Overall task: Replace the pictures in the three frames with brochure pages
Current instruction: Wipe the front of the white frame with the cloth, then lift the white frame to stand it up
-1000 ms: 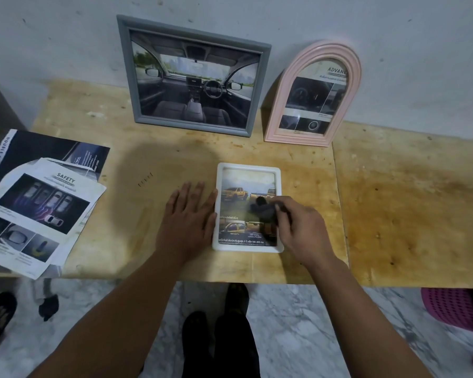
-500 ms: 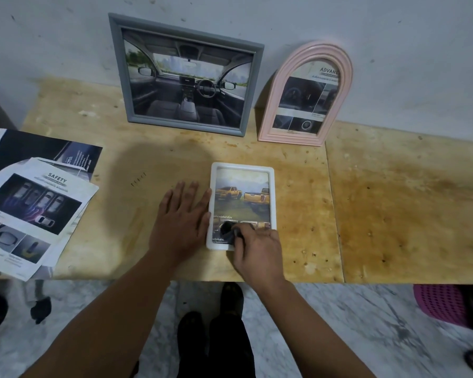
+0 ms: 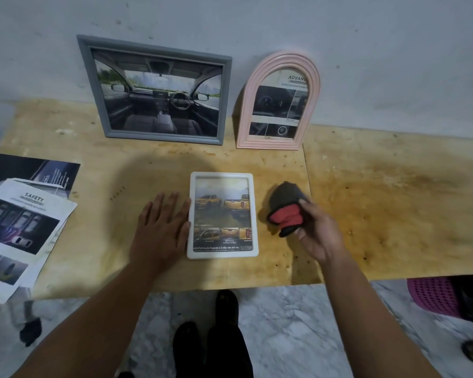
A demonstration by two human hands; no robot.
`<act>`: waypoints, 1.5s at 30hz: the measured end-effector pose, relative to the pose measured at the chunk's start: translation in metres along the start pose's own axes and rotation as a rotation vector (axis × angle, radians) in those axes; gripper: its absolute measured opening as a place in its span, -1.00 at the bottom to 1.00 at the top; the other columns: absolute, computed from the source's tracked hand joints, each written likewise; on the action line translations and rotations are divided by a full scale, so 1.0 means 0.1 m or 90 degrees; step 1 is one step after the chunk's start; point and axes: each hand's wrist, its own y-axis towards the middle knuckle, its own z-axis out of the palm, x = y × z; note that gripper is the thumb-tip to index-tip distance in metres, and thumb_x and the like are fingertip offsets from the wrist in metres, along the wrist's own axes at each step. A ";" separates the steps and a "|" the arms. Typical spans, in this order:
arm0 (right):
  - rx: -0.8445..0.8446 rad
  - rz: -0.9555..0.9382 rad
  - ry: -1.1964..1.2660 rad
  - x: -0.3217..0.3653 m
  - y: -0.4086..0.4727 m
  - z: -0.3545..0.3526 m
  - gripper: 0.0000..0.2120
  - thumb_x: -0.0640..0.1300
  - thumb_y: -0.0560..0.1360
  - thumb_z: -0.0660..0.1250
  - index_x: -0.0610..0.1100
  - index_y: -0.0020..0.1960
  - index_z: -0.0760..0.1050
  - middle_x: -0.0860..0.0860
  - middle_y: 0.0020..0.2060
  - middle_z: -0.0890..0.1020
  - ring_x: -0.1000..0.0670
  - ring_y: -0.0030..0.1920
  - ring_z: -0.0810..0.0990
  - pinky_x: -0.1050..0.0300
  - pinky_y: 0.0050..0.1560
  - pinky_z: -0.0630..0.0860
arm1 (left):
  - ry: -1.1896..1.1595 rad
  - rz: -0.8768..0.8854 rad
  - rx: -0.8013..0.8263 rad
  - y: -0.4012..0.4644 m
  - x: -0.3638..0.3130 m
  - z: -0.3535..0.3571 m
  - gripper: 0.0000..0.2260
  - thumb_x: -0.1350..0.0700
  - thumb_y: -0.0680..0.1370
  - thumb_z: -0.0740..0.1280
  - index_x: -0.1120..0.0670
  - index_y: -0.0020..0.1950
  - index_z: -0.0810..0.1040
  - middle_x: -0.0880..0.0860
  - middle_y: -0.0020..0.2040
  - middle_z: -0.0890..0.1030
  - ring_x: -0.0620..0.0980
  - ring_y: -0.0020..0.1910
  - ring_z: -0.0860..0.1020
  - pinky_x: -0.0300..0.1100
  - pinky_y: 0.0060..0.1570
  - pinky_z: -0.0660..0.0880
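Observation:
A small white frame (image 3: 222,175) lies flat on the wooden table (image 3: 393,203) and holds a brochure page of yellow pickup trucks. My left hand (image 3: 160,230) rests flat on the table, fingers straight, touching the frame's left edge. To the right of the frame, my right hand (image 3: 316,230) grips a dark grey and red cloth (image 3: 286,205) just above the table. A grey frame (image 3: 155,90) with a car-interior page and a pink arched frame (image 3: 279,100) with a brochure page lean on the wall at the back.
Loose brochure pages (image 3: 19,227) lie stacked at the table's left edge, partly overhanging it. A pink perforated basket (image 3: 432,296) stands on the marble floor below the right side. My dark shoes (image 3: 210,339) are beneath the front edge.
My right hand has lifted the cloth off the white frame's glass and carried it to the right, clear of the frame. My left hand has stayed flat beside the frame.

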 end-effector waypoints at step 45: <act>-0.090 -0.014 -0.693 -0.78 -0.37 0.24 -0.72 -0.23 0.61 0.30 -0.17 0.28 0.63 -0.06 0.16 0.69 -0.08 0.10 0.65 0.08 0.18 0.56 | -0.549 -0.441 0.153 -0.19 -0.87 -0.65 -0.84 0.16 0.62 0.21 0.07 0.03 0.59 0.09 -0.01 0.64 0.14 -0.01 0.61 -0.01 0.05 0.55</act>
